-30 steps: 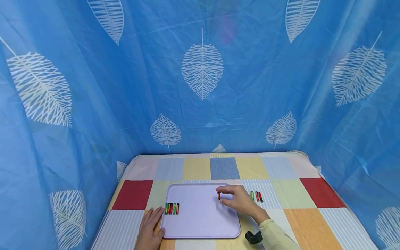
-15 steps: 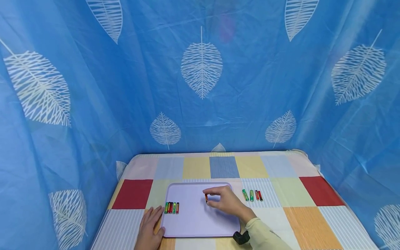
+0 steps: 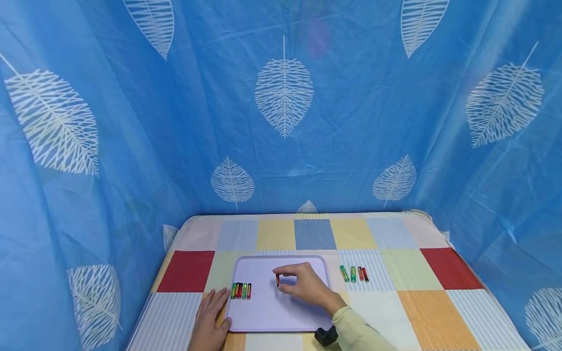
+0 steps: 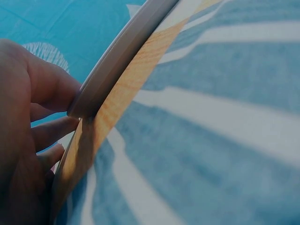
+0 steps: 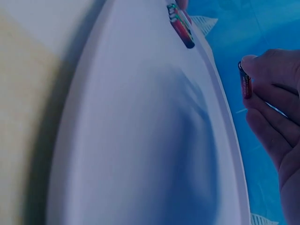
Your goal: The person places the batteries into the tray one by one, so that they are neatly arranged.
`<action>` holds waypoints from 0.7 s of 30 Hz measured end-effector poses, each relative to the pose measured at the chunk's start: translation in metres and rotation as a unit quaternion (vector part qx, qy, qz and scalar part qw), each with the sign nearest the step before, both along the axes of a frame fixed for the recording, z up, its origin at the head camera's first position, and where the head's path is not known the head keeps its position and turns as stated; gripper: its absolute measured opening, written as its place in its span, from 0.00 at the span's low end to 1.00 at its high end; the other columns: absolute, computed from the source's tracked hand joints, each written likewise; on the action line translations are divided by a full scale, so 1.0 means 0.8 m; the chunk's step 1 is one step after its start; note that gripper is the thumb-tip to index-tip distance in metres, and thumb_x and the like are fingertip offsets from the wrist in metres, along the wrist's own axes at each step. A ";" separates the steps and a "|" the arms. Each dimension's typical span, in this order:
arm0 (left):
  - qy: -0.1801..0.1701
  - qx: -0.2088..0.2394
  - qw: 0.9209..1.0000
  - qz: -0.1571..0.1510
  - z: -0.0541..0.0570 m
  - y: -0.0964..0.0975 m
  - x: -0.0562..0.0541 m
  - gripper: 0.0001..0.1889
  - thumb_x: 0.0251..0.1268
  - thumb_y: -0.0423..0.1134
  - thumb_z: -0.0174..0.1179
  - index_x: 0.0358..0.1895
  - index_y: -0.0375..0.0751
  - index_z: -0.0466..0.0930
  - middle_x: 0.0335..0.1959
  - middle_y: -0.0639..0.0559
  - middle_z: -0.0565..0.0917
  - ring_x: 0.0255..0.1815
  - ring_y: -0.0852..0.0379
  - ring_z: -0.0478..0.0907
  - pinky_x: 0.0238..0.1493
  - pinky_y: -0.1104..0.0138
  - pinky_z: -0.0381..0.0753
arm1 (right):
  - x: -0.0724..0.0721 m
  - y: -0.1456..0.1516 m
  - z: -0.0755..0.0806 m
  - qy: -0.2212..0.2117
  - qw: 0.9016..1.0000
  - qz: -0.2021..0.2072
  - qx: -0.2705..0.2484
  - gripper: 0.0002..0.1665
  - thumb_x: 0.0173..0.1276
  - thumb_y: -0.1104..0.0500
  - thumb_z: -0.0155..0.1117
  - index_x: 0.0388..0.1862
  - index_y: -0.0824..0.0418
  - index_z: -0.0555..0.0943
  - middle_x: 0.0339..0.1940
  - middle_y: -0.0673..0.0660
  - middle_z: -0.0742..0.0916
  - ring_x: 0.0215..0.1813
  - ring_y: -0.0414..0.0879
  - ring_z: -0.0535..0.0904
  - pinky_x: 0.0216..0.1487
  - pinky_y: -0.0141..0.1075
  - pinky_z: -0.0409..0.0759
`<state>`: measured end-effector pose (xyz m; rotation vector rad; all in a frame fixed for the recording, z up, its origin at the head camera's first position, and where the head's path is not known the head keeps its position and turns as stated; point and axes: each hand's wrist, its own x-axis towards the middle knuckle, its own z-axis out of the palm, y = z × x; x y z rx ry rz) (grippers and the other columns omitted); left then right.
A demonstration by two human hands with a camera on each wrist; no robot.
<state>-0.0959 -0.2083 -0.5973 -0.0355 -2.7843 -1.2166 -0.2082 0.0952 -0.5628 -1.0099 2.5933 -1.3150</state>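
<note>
Head view shows a single small red-and-dark battery [image 3: 277, 280] in the right hand [image 3: 304, 284], pinched narrowly between thumb and index finger. The finger meets the battery's far end and the thumb its near end. The battery is over the middle of the lilac tray [image 3: 263, 317]; the right wrist view has it apart from the tray's surface, with the hand's shadow cast there and the other fingers spread below the pinch.

Left of the right hand, just inside the tray's left rim, a row of five batteries [image 3: 241, 291] lies side by side, green and red mixed, their long sides roughly parallel. It is too small to tell whether each one touches its neighbour.

Beyond the right hand and to its right, off the tray, a group of four batteries [image 3: 354, 274] lies on the cloth-covered table [image 3: 382, 312]: two green ones nearer the hand, the first slightly slanted, then two red ones close together.

The left hand [image 3: 210, 319] rests at the tray's left edge with its fingers extended and relaxed, touching the rim and holding no battery.

Behind the right hand come a pale yellow sleeve [image 3: 360, 331] and, beside the wrist, a black device [image 3: 326, 336]. Past both hands hangs a blue curtain [image 3: 281, 185] printed with white leaves.
</note>
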 end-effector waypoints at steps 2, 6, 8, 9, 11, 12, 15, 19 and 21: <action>0.000 0.001 1.000 0.000 0.000 0.000 0.000 0.37 0.57 0.26 0.68 0.75 0.33 0.78 0.77 0.34 0.78 0.84 0.26 0.59 0.85 0.30 0.49 | 0.000 -0.005 -0.002 -0.003 1.000 0.001 0.000 0.24 0.69 0.64 0.78 0.64 0.61 0.90 0.59 0.54 0.94 0.62 0.50 0.91 0.68 0.42 0.89; 0.007 0.002 1.000 0.000 -0.001 0.001 0.000 0.37 0.56 0.25 0.68 0.74 0.33 0.79 0.76 0.34 0.78 0.84 0.25 0.60 0.84 0.30 0.50 | 0.001 -0.016 -0.004 -0.006 1.000 0.003 -0.002 0.24 0.69 0.64 0.78 0.64 0.60 0.89 0.60 0.52 0.94 0.62 0.49 0.91 0.68 0.41 0.88; 0.011 0.001 1.000 -0.001 -0.002 0.000 -0.001 0.36 0.55 0.26 0.68 0.74 0.33 0.79 0.76 0.34 0.79 0.83 0.25 0.60 0.84 0.30 0.50 | 0.001 -0.020 -0.004 -0.005 1.000 0.005 -0.008 0.24 0.69 0.64 0.78 0.64 0.61 0.89 0.60 0.52 0.94 0.62 0.49 0.91 0.68 0.40 0.88; 0.013 0.001 1.000 -0.001 -0.002 0.000 -0.001 0.36 0.55 0.26 0.68 0.74 0.33 0.79 0.76 0.34 0.79 0.83 0.25 0.60 0.83 0.30 0.51 | 0.001 -0.023 -0.004 -0.004 1.000 0.006 -0.011 0.24 0.69 0.64 0.78 0.64 0.62 0.89 0.60 0.53 0.94 0.62 0.49 0.91 0.68 0.40 0.88; 0.013 0.000 1.000 -0.001 -0.004 0.000 -0.001 0.36 0.55 0.26 0.68 0.74 0.33 0.80 0.76 0.34 0.79 0.83 0.25 0.60 0.83 0.30 0.51 | 0.001 -0.027 -0.004 -0.003 1.000 0.007 -0.016 0.24 0.69 0.65 0.78 0.64 0.62 0.89 0.60 0.53 0.94 0.62 0.48 0.91 0.68 0.39 0.88; 0.013 0.000 1.000 -0.001 -0.004 0.000 -0.002 0.36 0.55 0.26 0.68 0.74 0.33 0.80 0.76 0.34 0.79 0.83 0.25 0.60 0.84 0.29 0.50 | 0.001 -0.029 -0.004 -0.003 1.000 0.006 -0.017 0.24 0.69 0.65 0.78 0.64 0.62 0.89 0.60 0.53 0.93 0.62 0.48 0.91 0.68 0.39 0.88; 0.008 -0.001 1.000 0.000 -0.005 -0.001 -0.002 0.36 0.55 0.26 0.69 0.74 0.33 0.79 0.76 0.34 0.79 0.83 0.25 0.60 0.84 0.29 0.49 | 0.002 -0.035 -0.006 -0.010 1.000 0.002 -0.018 0.24 0.68 0.65 0.78 0.64 0.62 0.89 0.60 0.53 0.94 0.62 0.47 0.90 0.68 0.38 0.88; -0.007 0.006 1.000 0.000 -0.005 -0.002 -0.003 0.36 0.56 0.27 0.68 0.75 0.33 0.79 0.77 0.33 0.78 0.84 0.25 0.58 0.85 0.28 0.46 | 0.004 -0.044 -0.010 -0.021 1.000 0.000 -0.019 0.24 0.68 0.64 0.78 0.63 0.61 0.90 0.60 0.53 0.94 0.63 0.46 0.90 0.69 0.38 0.88; -0.009 0.008 1.000 0.000 -0.005 -0.002 -0.003 0.36 0.57 0.27 0.68 0.75 0.33 0.79 0.77 0.33 0.77 0.85 0.25 0.58 0.85 0.28 0.46 | 0.005 -0.049 -0.013 -0.021 1.000 0.001 -0.021 0.24 0.67 0.64 0.79 0.63 0.61 0.90 0.59 0.53 0.94 0.62 0.45 0.90 0.69 0.38 0.88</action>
